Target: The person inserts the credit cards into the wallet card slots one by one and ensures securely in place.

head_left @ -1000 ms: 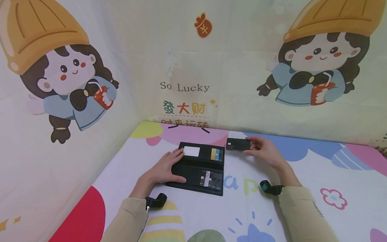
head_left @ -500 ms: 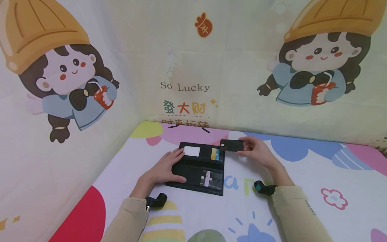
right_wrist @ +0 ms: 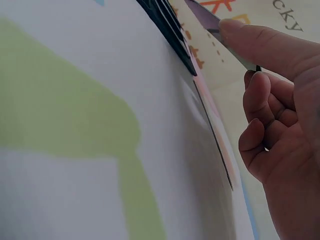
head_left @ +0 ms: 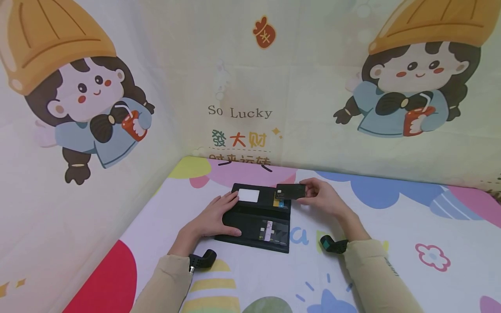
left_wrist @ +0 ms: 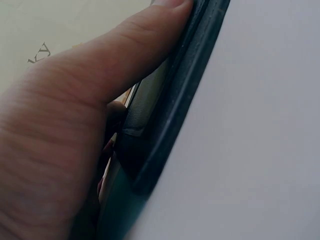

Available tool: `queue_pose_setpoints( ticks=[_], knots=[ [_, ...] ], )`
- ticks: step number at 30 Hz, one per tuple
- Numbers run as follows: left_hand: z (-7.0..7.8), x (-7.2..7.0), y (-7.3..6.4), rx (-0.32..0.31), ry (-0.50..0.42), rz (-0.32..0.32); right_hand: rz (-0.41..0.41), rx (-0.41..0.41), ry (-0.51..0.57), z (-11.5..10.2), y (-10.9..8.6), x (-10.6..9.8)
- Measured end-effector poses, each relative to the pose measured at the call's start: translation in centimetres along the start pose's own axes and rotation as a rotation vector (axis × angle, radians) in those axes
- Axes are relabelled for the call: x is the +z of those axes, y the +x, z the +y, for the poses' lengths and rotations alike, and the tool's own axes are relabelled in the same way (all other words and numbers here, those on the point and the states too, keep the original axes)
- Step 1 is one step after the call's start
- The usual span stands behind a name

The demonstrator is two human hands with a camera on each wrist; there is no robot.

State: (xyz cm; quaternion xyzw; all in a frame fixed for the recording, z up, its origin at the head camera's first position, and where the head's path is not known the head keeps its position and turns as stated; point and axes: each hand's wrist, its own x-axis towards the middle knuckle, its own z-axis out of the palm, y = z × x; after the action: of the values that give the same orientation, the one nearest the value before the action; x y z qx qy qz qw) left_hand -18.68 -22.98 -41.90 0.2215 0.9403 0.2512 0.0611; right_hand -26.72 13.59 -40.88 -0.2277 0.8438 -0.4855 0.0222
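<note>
A black wallet [head_left: 248, 221] lies unfolded flat on the table. My left hand [head_left: 211, 219] rests across its left side, fingers stretched onto the upper half and thumb on the lower half. The thumb [left_wrist: 145, 35] lies along the wallet edge in the left wrist view. Between thumb and fingers my right hand [head_left: 322, 198] pinches the right end of a black VIP card [head_left: 291, 191]. The card overlaps the upper right pocket, partly covering a yellow and blue card [head_left: 278, 203]. In the right wrist view the card [right_wrist: 212, 25] is seen nearly edge-on.
A white panel [head_left: 248, 195] shows in the wallet's upper half. Dark cards and a pink-patterned strip [head_left: 268, 231] sit in the lower right pocket. A patterned cloth [head_left: 266, 278] covers the table, with a printed backdrop [head_left: 313, 100] behind. Each wrist wears a small black camera [head_left: 203, 260].
My right hand has moved left and slightly toward me, carrying the black VIP card from beside the wallet to over its upper right pocket. The left hand and wallet have stayed put.
</note>
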Motion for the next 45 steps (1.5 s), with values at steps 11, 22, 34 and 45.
queue_pose_setpoints(
  ticks=[11,22,34,45],
  knots=[
    [-0.1,0.0,0.0,0.003,0.013,-0.004,-0.033,0.023,-0.092,-0.5,0.2,1.0],
    [-0.2,0.1,0.1,0.005,0.019,-0.001,-0.072,0.042,-0.135,-0.9,0.3,1.5],
    [-0.2,0.0,0.1,-0.009,0.019,-0.008,-0.116,-0.001,-0.123,-1.0,0.7,1.7],
    [-0.2,0.1,0.1,-0.012,0.019,-0.005,-0.134,-0.003,-0.191,-1.3,0.7,2.1]
  ],
)
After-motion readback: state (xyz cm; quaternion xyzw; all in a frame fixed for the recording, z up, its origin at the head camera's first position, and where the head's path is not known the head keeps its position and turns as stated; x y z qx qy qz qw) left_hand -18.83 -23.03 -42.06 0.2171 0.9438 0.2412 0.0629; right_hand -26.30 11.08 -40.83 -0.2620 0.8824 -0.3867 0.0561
